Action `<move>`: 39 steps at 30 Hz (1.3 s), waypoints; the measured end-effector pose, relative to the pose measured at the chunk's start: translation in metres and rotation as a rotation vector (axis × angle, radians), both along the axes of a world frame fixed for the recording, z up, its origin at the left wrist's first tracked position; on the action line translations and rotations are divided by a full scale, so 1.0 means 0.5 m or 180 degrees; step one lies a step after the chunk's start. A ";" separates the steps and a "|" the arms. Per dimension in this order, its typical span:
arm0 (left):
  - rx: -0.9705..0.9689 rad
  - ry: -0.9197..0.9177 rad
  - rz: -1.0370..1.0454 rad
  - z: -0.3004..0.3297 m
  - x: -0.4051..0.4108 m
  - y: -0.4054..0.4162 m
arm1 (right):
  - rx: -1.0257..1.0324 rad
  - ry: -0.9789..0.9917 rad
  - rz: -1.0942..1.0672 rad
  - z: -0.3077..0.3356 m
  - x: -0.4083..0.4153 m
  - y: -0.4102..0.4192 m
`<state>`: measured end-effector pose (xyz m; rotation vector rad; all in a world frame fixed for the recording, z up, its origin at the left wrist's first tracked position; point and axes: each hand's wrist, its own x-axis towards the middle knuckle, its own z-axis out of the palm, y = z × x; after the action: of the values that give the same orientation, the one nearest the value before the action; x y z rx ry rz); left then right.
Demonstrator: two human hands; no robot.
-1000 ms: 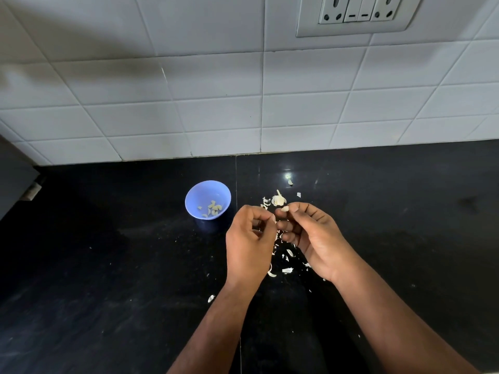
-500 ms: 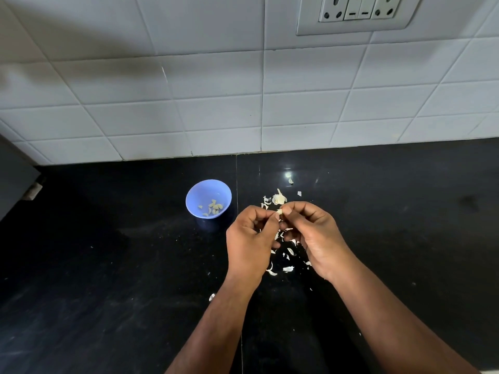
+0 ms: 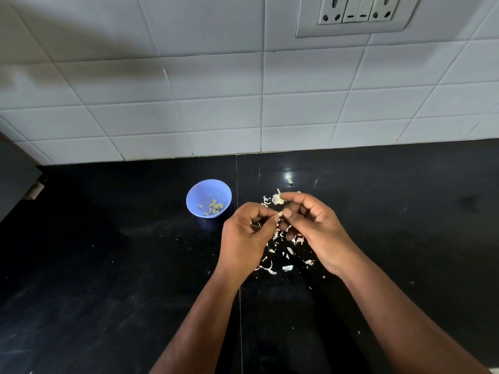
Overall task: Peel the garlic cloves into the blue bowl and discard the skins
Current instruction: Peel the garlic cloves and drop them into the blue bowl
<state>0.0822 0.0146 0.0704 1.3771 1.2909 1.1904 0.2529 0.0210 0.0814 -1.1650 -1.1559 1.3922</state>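
White tiled wall fills upper frame, switch panel top right. Glossy black counter below, light glint near centre. Grey cabinet edge far left.

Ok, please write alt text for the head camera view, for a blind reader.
Two bare hands, left hand and right hand, pinch a small garlic clove over papery white garlic skins on a black stone counter. A round blue plastic bowl at left holds peeled cloves.

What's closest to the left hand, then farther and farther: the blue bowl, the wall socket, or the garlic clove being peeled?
1. Garlic clove: pinched at the left hand's fingertips.
2. Blue bowl: on the counter, just beyond and left of that hand.
3. Wall socket: high on the tiled wall, to the right.
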 end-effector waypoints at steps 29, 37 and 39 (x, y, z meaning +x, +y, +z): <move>0.0177 0.0627 -0.0415 0.009 -0.030 -0.003 | 0.0136 -0.0782 0.0579 0.008 0.034 0.000; -0.0326 -0.0247 -0.0406 -0.001 -0.020 -0.012 | -0.0032 -0.0456 0.0420 0.003 0.014 -0.011; -0.0388 -0.0347 -0.0305 -0.002 -0.014 -0.014 | -0.0063 -0.0479 0.0343 0.002 0.008 -0.011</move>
<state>0.0752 0.0073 0.0695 1.2546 1.1879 1.0886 0.2568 0.0154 0.0823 -1.2545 -1.3303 1.4188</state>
